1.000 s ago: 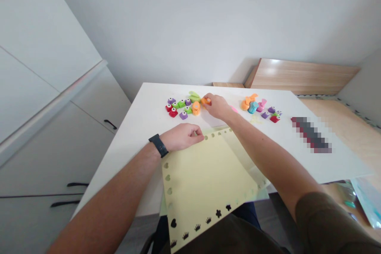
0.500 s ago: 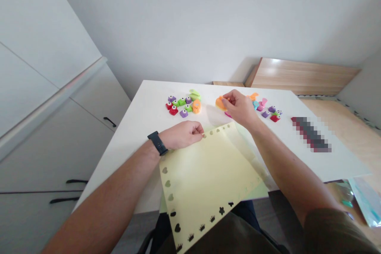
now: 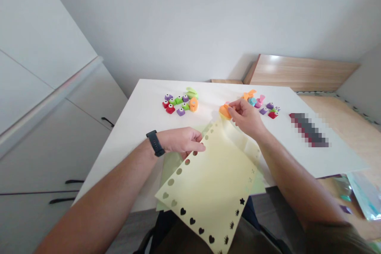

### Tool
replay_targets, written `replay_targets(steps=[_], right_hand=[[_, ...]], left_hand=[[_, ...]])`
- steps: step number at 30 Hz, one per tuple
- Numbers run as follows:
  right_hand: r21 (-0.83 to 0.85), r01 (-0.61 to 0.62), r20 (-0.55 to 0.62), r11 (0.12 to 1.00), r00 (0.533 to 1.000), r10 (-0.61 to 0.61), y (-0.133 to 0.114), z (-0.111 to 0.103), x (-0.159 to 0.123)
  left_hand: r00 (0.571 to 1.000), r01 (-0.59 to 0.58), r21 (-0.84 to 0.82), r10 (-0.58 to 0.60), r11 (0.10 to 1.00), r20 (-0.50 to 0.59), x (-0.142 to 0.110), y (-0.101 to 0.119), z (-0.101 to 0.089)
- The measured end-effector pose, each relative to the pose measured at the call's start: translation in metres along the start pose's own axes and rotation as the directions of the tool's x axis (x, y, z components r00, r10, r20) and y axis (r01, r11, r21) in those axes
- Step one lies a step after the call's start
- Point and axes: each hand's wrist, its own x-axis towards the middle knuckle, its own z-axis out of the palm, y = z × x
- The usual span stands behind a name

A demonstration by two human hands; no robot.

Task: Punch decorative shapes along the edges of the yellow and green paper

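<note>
While small punches [image 3: 174, 102] lie grouped on the table [image 3: 127, 139] beyond the left hand [image 3: 186, 141], an orange cutter [image 3: 193, 104] sits at their right edge. More tools [image 3: 258, 101], orange, blue, pink, purple, green and red, lie behind and beside the right hand [image 3: 245, 118], which partly blocks the view toward them. A pixelated object [image 3: 309, 130] lies farther right. Green paper [image 3: 259, 185] shows under the yellow sheet [image 3: 212, 174], whose holed edges slant over the table's front. The left hand is closed on the sheet's upper-left edge, thumb on top. The right hand's fingers pinch the orange punch [image 3: 225, 112] at the sheet's far corner; whether the corner is inside, I cannot tell
</note>
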Motion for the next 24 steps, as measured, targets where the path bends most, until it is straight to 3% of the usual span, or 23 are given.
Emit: replay_targets(steps=[5,13,15,19,24], right_hand=[[0.047,-0.005,0.004,0.999,1.000,0.005,0.004,0.003,0.000],[0.068,-0.013,-0.006,0.998,1.000,0.013,0.002,-0.006,0.005],[0.067,-0.013,-0.010,0.998,1.000,0.014,0.001,-0.006,0.005],[0.066,-0.013,0.035,0.998,0.999,0.011,0.000,-0.002,0.004],[0.086,-0.027,0.087,0.996,0.996,0.020,0.002,0.007,0.003]], left_hand=[[0.985,0.014,0.108,0.005,0.994,-0.172,0.007,-0.002,0.005],[0.926,-0.119,-0.151,0.055,0.981,-0.373,0.010,0.006,0.010],[0.949,-0.079,-0.173,0.021,0.982,-0.314,0.009,0.007,0.012],[0.997,0.049,-0.104,-0.054,0.993,-0.054,0.009,0.006,0.017],[0.993,0.013,-0.064,-0.021,0.998,-0.114,0.016,0.002,0.021]])
